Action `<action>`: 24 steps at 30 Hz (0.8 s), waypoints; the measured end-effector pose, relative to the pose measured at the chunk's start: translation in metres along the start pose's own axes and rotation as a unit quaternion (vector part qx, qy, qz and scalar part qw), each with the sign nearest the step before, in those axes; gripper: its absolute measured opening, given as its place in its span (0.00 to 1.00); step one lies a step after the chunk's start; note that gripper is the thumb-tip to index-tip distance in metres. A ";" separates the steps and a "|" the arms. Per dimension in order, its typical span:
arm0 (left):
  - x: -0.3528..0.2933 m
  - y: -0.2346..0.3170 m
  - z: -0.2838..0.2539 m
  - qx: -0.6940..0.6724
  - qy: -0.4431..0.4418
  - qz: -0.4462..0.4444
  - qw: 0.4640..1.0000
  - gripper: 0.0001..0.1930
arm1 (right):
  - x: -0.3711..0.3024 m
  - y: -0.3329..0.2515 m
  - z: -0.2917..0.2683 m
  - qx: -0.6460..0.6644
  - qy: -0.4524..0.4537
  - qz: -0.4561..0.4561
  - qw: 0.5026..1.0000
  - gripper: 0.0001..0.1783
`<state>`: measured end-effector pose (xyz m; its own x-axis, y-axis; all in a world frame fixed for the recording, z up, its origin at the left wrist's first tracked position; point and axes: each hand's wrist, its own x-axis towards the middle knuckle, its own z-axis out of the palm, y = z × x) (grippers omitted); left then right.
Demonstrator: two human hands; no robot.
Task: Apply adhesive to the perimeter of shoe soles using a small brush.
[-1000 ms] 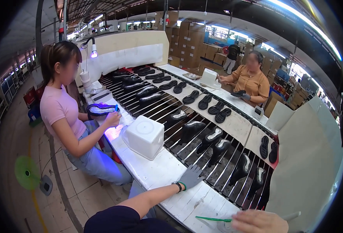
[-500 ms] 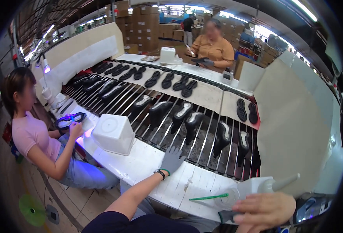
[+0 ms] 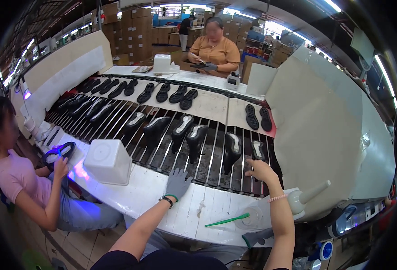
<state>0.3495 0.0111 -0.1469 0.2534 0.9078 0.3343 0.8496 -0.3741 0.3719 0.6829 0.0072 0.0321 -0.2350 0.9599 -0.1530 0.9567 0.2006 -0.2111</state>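
Note:
My left hand (image 3: 178,183), in a grey glove, lies flat with fingers spread on the front edge of the white table (image 3: 221,204), holding nothing. Bare, my right hand (image 3: 260,171) reaches over the metal rollers with its fingers apart. It is nearest to the rightmost black shoe upper (image 3: 258,150), which lies with its whitish underside up; the hand hides its lower end, and I cannot tell whether they touch. Left of it lies another black shoe upper (image 3: 232,150). In front of me, a green-handled brush (image 3: 225,221) leans on a clear round dish (image 3: 251,219).
Several black soles (image 3: 251,118) lie on a beige belt (image 3: 216,104) beyond the rollers. A white box-shaped container (image 3: 107,161) stands left, a white bottle (image 3: 296,200) right. A loose grey glove (image 3: 258,237) lies at the near edge. Co-workers (image 3: 32,180) work at the left and across.
My right hand has moved from low in front of me up and away to the rightmost shoe upper. The view has turned right; my left hand stays on the table edge.

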 end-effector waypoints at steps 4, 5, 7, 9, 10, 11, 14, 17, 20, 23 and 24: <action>-0.002 0.000 0.000 -0.001 0.006 0.019 1.000 0.22 | 0.000 0.018 0.001 0.024 -0.001 0.022 0.999 0.34; -0.003 0.000 -0.001 -0.017 0.007 0.018 1.000 0.22 | 0.004 0.018 0.002 0.052 0.012 0.015 0.998 0.33; -0.005 0.000 0.000 -0.033 0.011 0.019 0.999 0.21 | 0.006 0.018 0.006 0.060 0.012 0.014 0.998 0.35; -0.004 -0.001 -0.001 -0.035 0.003 0.018 0.999 0.21 | 0.006 0.017 0.006 0.047 -0.023 0.015 0.999 0.37; -0.005 -0.001 -0.001 -0.038 -0.003 0.014 0.999 0.20 | 0.008 0.022 0.009 0.049 -0.024 0.015 0.998 0.37; -0.004 0.002 -0.002 -0.038 -0.006 0.014 0.999 0.20 | 0.009 0.027 0.011 0.037 -0.030 0.023 0.999 0.37; -0.002 0.006 -0.003 -0.034 -0.005 0.018 0.999 0.20 | 0.011 0.038 0.016 0.027 -0.033 0.028 0.999 0.36; -0.003 0.004 -0.005 -0.034 -0.011 0.021 0.999 0.20 | 0.014 0.038 0.015 0.035 -0.027 0.024 0.999 0.34; -0.005 0.003 -0.004 -0.031 -0.001 0.026 0.999 0.20 | 0.012 0.033 0.011 0.044 -0.027 0.030 0.998 0.33; -0.006 0.005 -0.004 -0.023 0.026 0.041 0.999 0.17 | 0.011 0.032 0.009 0.042 -0.043 0.039 0.997 0.34; -0.006 0.007 -0.004 -0.023 0.028 0.044 0.998 0.17 | 0.011 0.035 0.010 0.045 -0.040 0.037 0.997 0.35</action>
<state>0.3516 0.0023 -0.1426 0.2982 0.8596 0.4148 0.8030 -0.4609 0.3779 0.7118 0.0224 0.0138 -0.1806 0.9519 -0.2474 0.9533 0.1075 -0.2822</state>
